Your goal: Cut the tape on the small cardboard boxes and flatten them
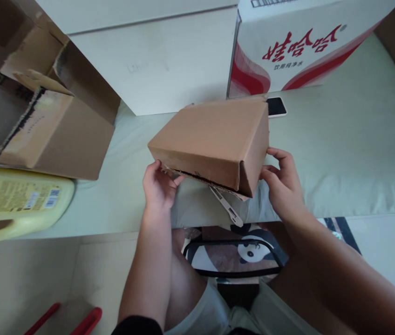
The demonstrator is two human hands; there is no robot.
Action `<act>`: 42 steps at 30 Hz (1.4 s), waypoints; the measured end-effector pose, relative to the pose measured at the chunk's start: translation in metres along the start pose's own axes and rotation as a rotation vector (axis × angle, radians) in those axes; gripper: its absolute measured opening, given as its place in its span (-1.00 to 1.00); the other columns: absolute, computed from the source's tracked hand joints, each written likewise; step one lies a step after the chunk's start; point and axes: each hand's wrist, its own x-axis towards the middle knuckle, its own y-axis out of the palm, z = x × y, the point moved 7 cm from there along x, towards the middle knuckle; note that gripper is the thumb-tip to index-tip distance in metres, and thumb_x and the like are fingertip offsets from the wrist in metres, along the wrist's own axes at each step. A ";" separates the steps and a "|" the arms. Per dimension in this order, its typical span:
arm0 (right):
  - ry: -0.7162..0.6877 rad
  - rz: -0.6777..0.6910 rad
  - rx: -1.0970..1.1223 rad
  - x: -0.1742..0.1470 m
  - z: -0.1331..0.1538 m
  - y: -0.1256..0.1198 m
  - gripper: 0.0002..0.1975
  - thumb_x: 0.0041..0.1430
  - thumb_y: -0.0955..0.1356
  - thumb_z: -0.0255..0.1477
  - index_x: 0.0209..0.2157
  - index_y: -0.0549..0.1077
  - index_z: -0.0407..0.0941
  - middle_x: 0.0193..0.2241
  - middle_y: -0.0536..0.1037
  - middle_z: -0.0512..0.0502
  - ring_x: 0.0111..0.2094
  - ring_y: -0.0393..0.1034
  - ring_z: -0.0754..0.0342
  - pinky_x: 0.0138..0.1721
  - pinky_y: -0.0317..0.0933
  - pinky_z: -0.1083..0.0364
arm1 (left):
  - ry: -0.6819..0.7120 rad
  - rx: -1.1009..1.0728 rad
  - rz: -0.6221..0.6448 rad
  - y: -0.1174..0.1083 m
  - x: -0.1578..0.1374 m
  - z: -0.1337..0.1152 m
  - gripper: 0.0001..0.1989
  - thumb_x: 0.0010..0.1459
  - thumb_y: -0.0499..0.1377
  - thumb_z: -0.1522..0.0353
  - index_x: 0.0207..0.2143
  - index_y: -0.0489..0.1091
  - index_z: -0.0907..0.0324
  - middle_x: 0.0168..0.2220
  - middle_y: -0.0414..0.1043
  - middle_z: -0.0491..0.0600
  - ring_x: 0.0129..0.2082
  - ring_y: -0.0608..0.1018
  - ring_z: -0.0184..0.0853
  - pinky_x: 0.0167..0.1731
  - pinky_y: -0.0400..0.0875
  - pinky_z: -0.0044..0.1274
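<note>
A brown cardboard box (211, 125) sits tilted in front of me on the pale green cloth, its near lower edge torn and slightly lifted. My left hand (159, 185) grips that edge at the left corner, fingers curled underneath. On the other end, my right hand (283, 181) holds the box's right side with thumb and fingers. What looks like a white utility knife (228, 209) pokes out from below the box, its far part hidden. A phone (277, 106) lies partly behind the box's right back corner.
Large white boxes (155, 65) and a red-and-white water carton (253, 70) stand at the back. At left are an opened cardboard box (78, 135) and a yellow jug (57, 195). The cloth's front edge runs just before my knees; a black-rimmed panda-print item (218, 256) lies below.
</note>
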 end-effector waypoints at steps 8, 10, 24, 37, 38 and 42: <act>-0.024 0.029 -0.020 0.000 -0.002 0.002 -0.61 0.21 0.32 -0.40 0.06 0.24 0.09 -0.45 0.46 0.02 -0.39 0.49 -0.10 -0.36 0.39 -0.13 | 0.007 -0.019 -0.032 -0.002 0.000 0.000 -0.89 -0.03 0.25 0.28 -0.42 0.43 0.08 -0.50 0.47 -0.13 -0.54 0.55 -0.34 -0.62 0.54 -0.53; -0.020 0.034 -0.018 0.000 -0.003 0.003 -0.62 0.21 0.32 -0.40 0.06 0.24 0.09 -0.47 0.45 0.04 -0.39 0.48 -0.09 -0.36 0.39 -0.12 | 0.011 -0.023 -0.036 -0.002 0.000 0.000 -0.89 -0.04 0.25 0.28 -0.41 0.42 0.08 -0.48 0.49 -0.12 -0.52 0.56 -0.34 -0.62 0.53 -0.55; 0.013 0.047 -0.039 0.001 -0.004 0.006 -0.73 0.19 0.31 -0.40 -0.08 0.24 0.08 -0.45 0.38 0.04 -0.46 0.35 -0.03 -0.45 0.24 -0.05 | 0.030 0.004 -0.057 -0.005 0.000 -0.003 -0.88 -0.04 0.23 0.29 -0.48 0.33 0.11 -0.55 0.38 -0.15 -0.57 0.50 -0.38 -0.65 0.46 -0.57; -0.019 -0.059 -0.029 0.004 -0.006 -0.003 -0.59 0.17 0.33 -0.42 0.06 0.30 0.09 -0.04 0.52 -0.10 -0.38 0.45 0.00 -0.36 0.42 -0.08 | -0.014 -0.008 -0.012 -0.001 0.000 0.002 -0.85 -0.07 0.25 0.29 -0.43 0.35 0.11 -0.49 0.46 -0.13 -0.51 0.56 -0.36 -0.55 0.57 -0.53; -0.024 -0.057 -0.035 0.005 -0.007 -0.004 -0.58 0.17 0.33 -0.42 0.07 0.31 0.09 0.04 0.50 -0.11 -0.37 0.46 0.00 -0.33 0.44 -0.10 | -0.019 -0.007 -0.005 -0.001 0.001 0.003 -0.85 -0.07 0.25 0.29 -0.44 0.33 0.11 -0.49 0.46 -0.14 -0.51 0.57 -0.36 -0.56 0.56 -0.53; -0.032 -0.013 -0.036 0.009 -0.012 -0.004 -0.49 0.20 0.32 -0.40 0.19 0.28 0.11 0.18 0.46 -0.14 -0.18 0.53 -0.06 -0.15 0.48 -0.16 | -0.006 0.011 -0.011 -0.004 0.004 0.005 -0.82 -0.07 0.25 0.27 -0.47 0.29 0.11 -0.53 0.42 -0.16 -0.56 0.53 -0.39 -0.64 0.47 -0.59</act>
